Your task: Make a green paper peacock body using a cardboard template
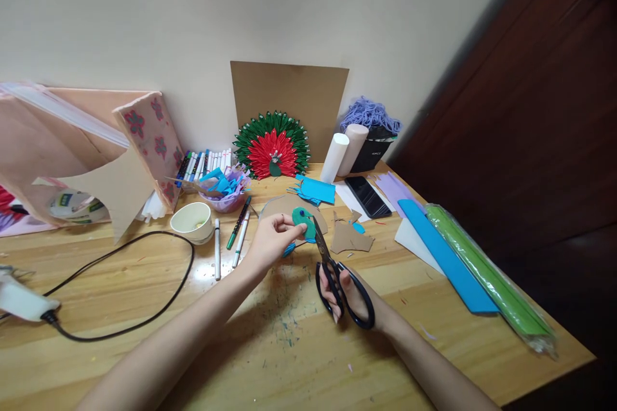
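Note:
Between the thumb and fingers of my left hand (276, 237) is a small green cutout (303, 221) with a dark blue dot, rounded at the top. My right hand (344, 292) grips black-handled scissors (324, 250), fingers through the loops. The blade tips meet the right edge of the green piece; whether they cut into it I cannot tell. Behind my left hand lies a rounded cardboard piece (318, 213), partly hidden, with bits of blue paper by it. To the right of the blades are cardboard scraps (351, 237).
A red and green peacock craft (272, 148) leans on a cardboard sheet (289, 87). Markers (216, 250) and a paper cup (191, 221) stand left. A phone (367, 197), blue paper (448, 257) and a green wrapped roll (486, 276) lie right. A corded glue gun-like tool (24, 295) sits far left.

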